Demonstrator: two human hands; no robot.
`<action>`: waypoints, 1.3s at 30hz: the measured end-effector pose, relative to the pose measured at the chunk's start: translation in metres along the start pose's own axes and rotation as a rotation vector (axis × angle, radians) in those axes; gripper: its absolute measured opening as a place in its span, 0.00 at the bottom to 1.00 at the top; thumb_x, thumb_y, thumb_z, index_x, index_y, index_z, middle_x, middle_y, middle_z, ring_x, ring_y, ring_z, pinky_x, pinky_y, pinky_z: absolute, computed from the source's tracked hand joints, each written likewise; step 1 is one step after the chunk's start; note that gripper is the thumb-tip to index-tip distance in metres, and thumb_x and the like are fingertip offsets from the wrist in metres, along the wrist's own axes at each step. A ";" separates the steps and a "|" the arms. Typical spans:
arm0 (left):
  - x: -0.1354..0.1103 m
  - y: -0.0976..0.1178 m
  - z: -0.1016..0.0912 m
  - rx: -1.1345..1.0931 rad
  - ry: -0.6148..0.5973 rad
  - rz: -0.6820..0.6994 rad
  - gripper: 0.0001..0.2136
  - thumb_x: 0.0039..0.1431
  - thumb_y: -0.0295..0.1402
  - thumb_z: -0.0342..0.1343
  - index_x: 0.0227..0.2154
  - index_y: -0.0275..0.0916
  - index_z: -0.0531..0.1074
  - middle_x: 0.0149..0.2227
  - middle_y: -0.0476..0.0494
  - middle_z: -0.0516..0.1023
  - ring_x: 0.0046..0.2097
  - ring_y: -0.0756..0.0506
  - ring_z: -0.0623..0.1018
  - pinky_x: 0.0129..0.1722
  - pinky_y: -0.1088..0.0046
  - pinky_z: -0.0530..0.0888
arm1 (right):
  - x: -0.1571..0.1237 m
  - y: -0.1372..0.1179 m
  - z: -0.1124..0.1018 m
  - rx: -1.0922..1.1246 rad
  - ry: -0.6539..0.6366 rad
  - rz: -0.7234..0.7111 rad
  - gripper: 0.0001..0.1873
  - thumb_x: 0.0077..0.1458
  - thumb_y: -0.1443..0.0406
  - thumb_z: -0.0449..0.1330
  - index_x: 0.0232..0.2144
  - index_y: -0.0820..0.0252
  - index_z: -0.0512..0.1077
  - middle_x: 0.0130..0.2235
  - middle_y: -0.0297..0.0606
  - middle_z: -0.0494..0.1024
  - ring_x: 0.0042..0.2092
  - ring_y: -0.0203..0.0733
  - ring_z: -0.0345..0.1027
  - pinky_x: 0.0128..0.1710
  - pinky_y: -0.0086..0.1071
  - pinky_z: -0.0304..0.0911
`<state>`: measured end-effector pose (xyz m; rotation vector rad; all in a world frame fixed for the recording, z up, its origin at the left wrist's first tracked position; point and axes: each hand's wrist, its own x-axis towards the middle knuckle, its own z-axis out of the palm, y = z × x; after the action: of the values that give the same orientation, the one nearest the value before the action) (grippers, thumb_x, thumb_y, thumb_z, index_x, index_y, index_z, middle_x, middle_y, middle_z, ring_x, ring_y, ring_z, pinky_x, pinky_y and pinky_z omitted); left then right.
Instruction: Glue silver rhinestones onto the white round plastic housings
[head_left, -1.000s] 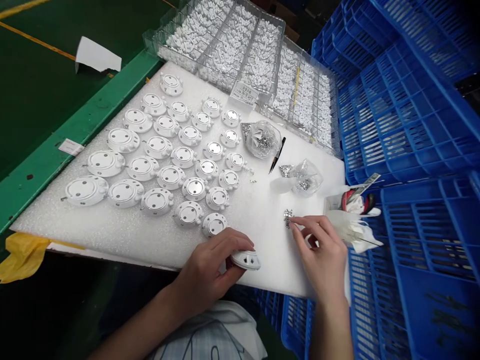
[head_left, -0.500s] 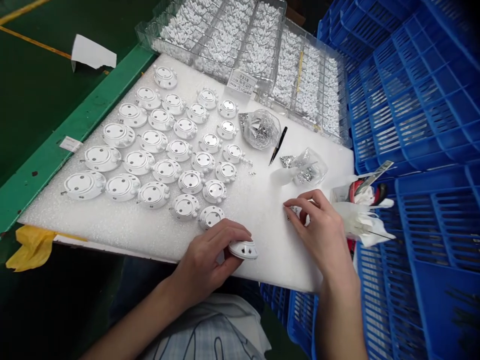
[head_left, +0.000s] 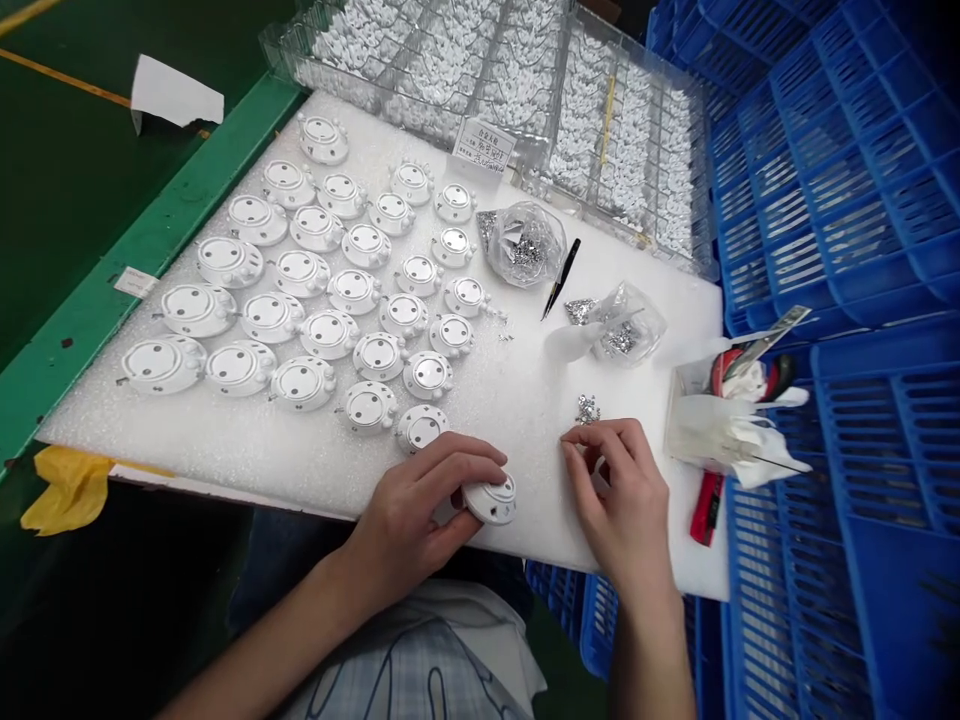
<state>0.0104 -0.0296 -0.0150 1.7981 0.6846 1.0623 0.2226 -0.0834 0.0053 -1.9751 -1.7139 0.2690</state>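
Near the front edge of the white foam sheet (head_left: 517, 400), my left hand (head_left: 424, 510) grips a small white disc-shaped part (head_left: 491, 500) between thumb and fingers, its rim showing small dark holes. To its right, my right hand (head_left: 622, 490) has thumb and index finger pinched together; anything between the tips is too small to make out. Just beyond those fingers lies a little pile of shiny metal bits (head_left: 587, 408). Several similar white parts (head_left: 304, 383) stand in rows left of my hands.
Two clear bags of metal bits (head_left: 525, 245) (head_left: 626, 325) and black tweezers (head_left: 561, 280) lie farther back. Clear trays of white pieces (head_left: 450, 75) stand behind. On the right are a tool holder (head_left: 694, 420), a red-handled item (head_left: 706, 508) and blue crates (head_left: 802, 180).
My right hand has drawn back from the metal pile toward me and left, uncovering the pile. My left hand has tilted the white part so its top face shows more.
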 end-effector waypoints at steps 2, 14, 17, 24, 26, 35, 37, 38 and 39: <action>-0.002 -0.001 0.001 -0.003 -0.002 -0.019 0.15 0.60 0.14 0.58 0.46 0.38 0.73 0.44 0.42 0.81 0.45 0.47 0.82 0.43 0.75 0.79 | -0.001 0.005 0.003 -0.022 0.075 0.004 0.06 0.66 0.66 0.57 0.38 0.56 0.73 0.36 0.34 0.70 0.30 0.34 0.62 0.33 0.32 0.64; -0.005 -0.001 0.005 -0.005 0.035 -0.013 0.12 0.61 0.17 0.57 0.43 0.40 0.70 0.43 0.41 0.82 0.43 0.46 0.83 0.39 0.75 0.80 | -0.026 -0.023 0.000 0.381 -0.083 -0.051 0.12 0.61 0.64 0.65 0.48 0.52 0.73 0.36 0.32 0.75 0.33 0.34 0.69 0.30 0.28 0.66; -0.007 -0.003 0.005 -0.021 0.023 0.038 0.13 0.60 0.17 0.57 0.43 0.40 0.70 0.44 0.40 0.82 0.44 0.45 0.83 0.42 0.73 0.81 | -0.029 -0.030 0.010 0.449 -0.130 -0.119 0.21 0.57 0.62 0.69 0.51 0.52 0.70 0.39 0.33 0.76 0.34 0.35 0.71 0.31 0.29 0.68; -0.005 -0.004 0.002 -0.052 0.047 0.006 0.15 0.63 0.23 0.62 0.51 0.41 0.71 0.43 0.42 0.81 0.42 0.46 0.82 0.39 0.74 0.81 | -0.027 -0.031 0.019 0.582 -0.121 -0.089 0.22 0.59 0.67 0.67 0.54 0.48 0.71 0.44 0.35 0.78 0.37 0.35 0.70 0.33 0.29 0.69; -0.004 -0.003 0.000 -0.037 0.034 0.002 0.15 0.63 0.24 0.62 0.51 0.41 0.73 0.43 0.42 0.81 0.42 0.46 0.81 0.39 0.75 0.81 | -0.028 -0.030 0.019 0.609 -0.120 -0.102 0.24 0.59 0.69 0.66 0.56 0.47 0.70 0.46 0.35 0.77 0.37 0.34 0.69 0.34 0.29 0.69; -0.001 0.002 -0.004 0.015 0.025 0.008 0.19 0.59 0.15 0.58 0.50 0.40 0.77 0.44 0.45 0.78 0.44 0.49 0.81 0.46 0.78 0.80 | -0.029 -0.029 0.021 0.665 -0.127 -0.083 0.24 0.60 0.73 0.62 0.55 0.47 0.70 0.50 0.35 0.80 0.36 0.33 0.73 0.34 0.28 0.72; 0.000 0.002 -0.004 0.032 0.037 0.008 0.18 0.58 0.15 0.59 0.48 0.40 0.78 0.43 0.46 0.77 0.43 0.50 0.80 0.45 0.79 0.79 | -0.029 -0.030 0.021 0.686 -0.136 -0.077 0.20 0.61 0.73 0.62 0.51 0.48 0.71 0.51 0.35 0.81 0.35 0.33 0.73 0.34 0.29 0.72; 0.000 0.002 -0.004 0.038 0.046 0.011 0.17 0.58 0.15 0.59 0.46 0.40 0.78 0.42 0.47 0.77 0.42 0.50 0.80 0.44 0.80 0.79 | -0.029 -0.031 0.021 0.692 -0.145 -0.076 0.18 0.61 0.73 0.61 0.50 0.48 0.71 0.52 0.36 0.81 0.36 0.33 0.74 0.35 0.29 0.72; 0.000 0.002 -0.004 0.042 0.058 0.018 0.15 0.58 0.16 0.60 0.44 0.40 0.78 0.41 0.47 0.76 0.41 0.50 0.80 0.43 0.80 0.79 | -0.029 -0.031 0.021 0.697 -0.152 -0.075 0.18 0.62 0.73 0.61 0.50 0.49 0.71 0.53 0.37 0.80 0.37 0.34 0.75 0.35 0.29 0.73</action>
<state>0.0074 -0.0285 -0.0124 1.8184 0.7314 1.1237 0.1804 -0.1040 -0.0025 -1.3981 -1.4944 0.8745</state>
